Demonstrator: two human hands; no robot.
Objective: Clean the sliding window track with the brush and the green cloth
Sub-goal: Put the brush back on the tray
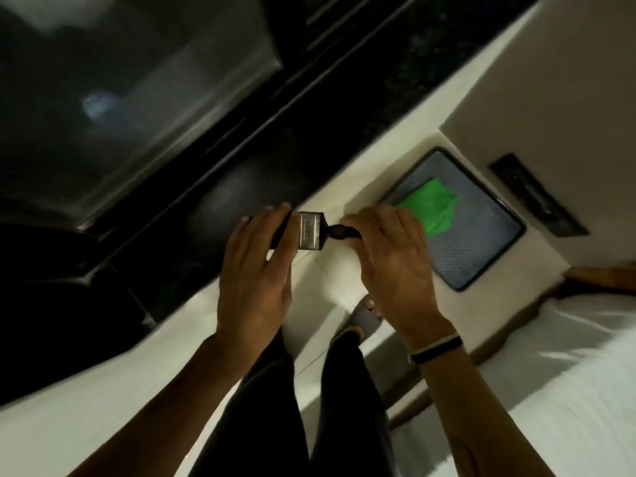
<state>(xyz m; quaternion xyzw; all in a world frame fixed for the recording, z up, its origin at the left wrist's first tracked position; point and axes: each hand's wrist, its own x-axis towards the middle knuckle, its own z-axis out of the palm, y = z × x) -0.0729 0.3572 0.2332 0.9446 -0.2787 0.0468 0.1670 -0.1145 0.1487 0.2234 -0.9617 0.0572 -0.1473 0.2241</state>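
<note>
Bedroom: white bed [568, 373] beside window [137, 98]

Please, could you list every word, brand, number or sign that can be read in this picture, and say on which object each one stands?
No text here can be read.
Metal band of the brush: stamped marks, too blurred to read.
Black wall panel: faint marks, too blurred to read.
Green cloth and tray: no writing visible.

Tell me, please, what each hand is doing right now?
Left hand: open, straight fingers resting on the bristle end of the brush.
Right hand: closed round the brush handle.
</note>
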